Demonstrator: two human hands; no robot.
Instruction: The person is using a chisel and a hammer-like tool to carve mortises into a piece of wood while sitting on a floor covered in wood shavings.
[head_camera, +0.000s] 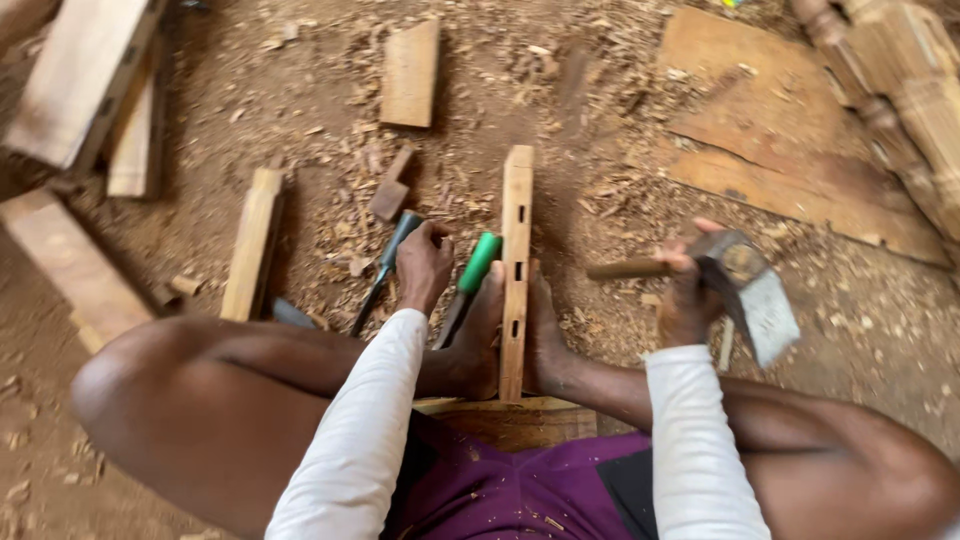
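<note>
We sit on the dirt floor with our knees spread and a narrow slat standing on edge between our bare feet, running away from us. Three small slots are cut along its upper edge. Our feet press against it from either side, and its near end rests on a board under us.

Our left hand is down on the floor just left of the slat, fingers curled over. It lies between two chisels: the dark-handled chisel to its left and the green-handled chisel to its right, both lying at a slant with handles pointing away. We cannot tell whether the hand actually grips either one; it seems to touch or cover the floor between them.

Our right hand is clenched around the wooden handle of a hammer, raised to the right of the slat and well apart from it. The handle points left toward the slat, and the blurred metal head hangs on the outer side of the fist.

Shavings and chips cover the floor around us. A short plank lies ahead, a longer stick to the left, a small block near the dark chisel. Flat sheets lie at the right, with turned posts beyond them, and more boards at the far left.
</note>
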